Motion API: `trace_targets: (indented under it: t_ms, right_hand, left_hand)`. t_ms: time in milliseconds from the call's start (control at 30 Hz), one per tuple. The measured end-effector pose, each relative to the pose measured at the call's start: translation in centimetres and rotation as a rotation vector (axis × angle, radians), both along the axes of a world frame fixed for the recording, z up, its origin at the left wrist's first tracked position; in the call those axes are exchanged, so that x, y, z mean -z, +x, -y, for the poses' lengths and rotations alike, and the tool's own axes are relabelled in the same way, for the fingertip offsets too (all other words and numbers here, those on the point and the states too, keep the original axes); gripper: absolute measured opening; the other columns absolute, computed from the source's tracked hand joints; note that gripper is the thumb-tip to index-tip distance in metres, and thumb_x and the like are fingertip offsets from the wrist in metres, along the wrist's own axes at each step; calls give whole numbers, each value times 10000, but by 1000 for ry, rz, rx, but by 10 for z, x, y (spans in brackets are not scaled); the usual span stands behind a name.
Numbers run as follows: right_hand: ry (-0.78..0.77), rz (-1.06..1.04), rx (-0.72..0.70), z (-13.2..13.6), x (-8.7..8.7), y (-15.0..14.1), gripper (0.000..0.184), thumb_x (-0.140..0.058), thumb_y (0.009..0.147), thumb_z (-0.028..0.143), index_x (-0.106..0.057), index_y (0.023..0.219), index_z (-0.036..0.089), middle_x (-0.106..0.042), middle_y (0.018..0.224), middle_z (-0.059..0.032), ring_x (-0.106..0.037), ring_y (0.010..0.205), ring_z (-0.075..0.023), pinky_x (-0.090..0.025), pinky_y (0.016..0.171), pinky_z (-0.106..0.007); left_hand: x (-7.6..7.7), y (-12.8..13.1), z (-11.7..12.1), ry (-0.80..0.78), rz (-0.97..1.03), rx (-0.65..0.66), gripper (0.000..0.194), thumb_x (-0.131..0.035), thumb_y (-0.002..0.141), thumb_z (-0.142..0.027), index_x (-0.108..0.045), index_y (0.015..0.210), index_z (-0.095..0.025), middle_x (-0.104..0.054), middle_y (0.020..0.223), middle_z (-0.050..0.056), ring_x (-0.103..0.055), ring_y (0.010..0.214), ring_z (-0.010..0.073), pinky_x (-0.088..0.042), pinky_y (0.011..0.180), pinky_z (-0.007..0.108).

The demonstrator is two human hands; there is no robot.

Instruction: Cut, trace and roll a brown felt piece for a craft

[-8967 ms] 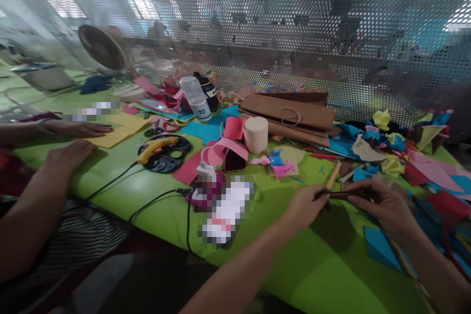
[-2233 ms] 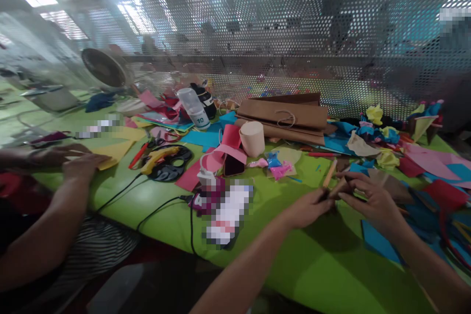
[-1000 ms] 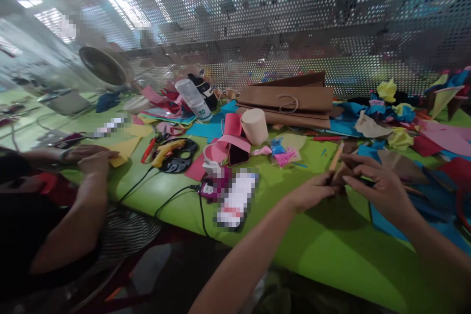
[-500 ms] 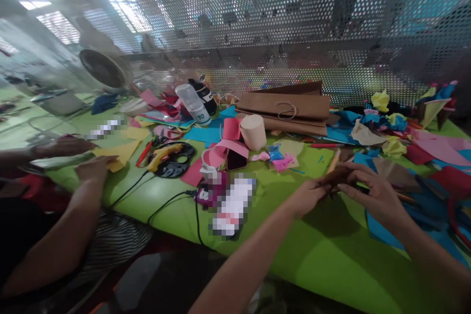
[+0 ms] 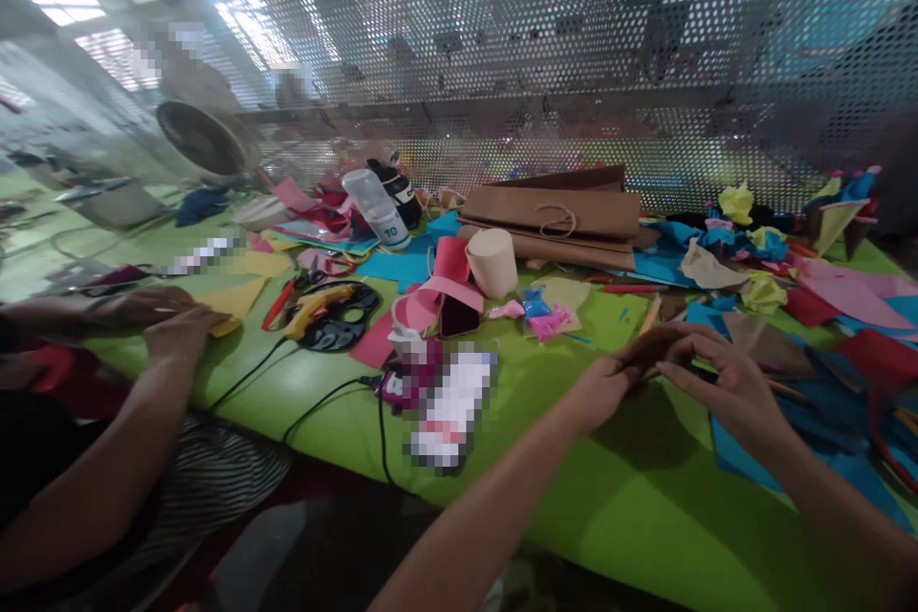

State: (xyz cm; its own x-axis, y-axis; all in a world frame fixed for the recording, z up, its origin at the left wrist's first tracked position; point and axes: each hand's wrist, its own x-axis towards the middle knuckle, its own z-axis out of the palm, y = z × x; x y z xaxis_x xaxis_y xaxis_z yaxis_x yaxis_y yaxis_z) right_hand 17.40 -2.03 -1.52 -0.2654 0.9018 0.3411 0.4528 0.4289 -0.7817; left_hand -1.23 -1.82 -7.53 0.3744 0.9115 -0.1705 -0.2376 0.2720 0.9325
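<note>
Between my two hands, just above the green table (image 5: 566,488), is a small piece of brown paper (image 5: 649,347). My left hand (image 5: 602,387) pinches its near left side. My right hand (image 5: 717,368) grips its right edge between thumb and fingers, and something dark shows by those fingers. Part of the brown piece is hidden by my fingers. Behind it an orange stick (image 5: 651,314) lies on the table. Blue paper (image 5: 746,445) and a brown paper scrap (image 5: 764,341) lie under and beside my right hand.
Left of my arm lie a phone (image 5: 455,411), a purple power socket (image 5: 408,382) with cables, and a yellow glue gun (image 5: 316,308) on a black tray. A co-worker's hands (image 5: 176,325) hold yellow paper. Brown folded paper (image 5: 552,215), a bottle (image 5: 377,210) and crumpled paper stand farther back.
My hands have stayed close together while the brown paper has been turned and tilted between the fingers. The view has shifted slightly. The co-worker's hands have moved on the yellow paper.
</note>
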Motion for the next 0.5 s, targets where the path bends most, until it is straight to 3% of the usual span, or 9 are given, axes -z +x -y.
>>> trace_targets:
  t_ms: [167,367,500]
  right_hand:
    - [62,34,-40,-2,-6,4,145,-727,905,410,-681,871,277,-629,1359,-92,-565,1323,-350,-443,1073,-523]
    - [111,35,-73,-3,-9,8,124,-712,922,367,-680,840,279,-624,1386,-77,-569,1331,-334,-465,1065,-477]
    - [43,22,-129,-2,-12,11,53,-715,915,329,-694,884,292,-578,1451,-66,-526,1381,-326,-445,1096,-471]
  left_hand:
    - [-4,-1,-1,-17,30,-29,288,-681,883,-310,-728,1127,-164,-708,973,39,-595,864,160,-456,869,275]
    - [-18,-6,2,-88,25,-101,356,-750,836,-469,-682,945,-137,-555,650,-44,-423,548,70,-342,572,213]
    - [-24,-11,2,-208,124,-125,377,-768,793,-479,-642,912,-144,-606,657,-19,-521,532,85,-362,519,208]
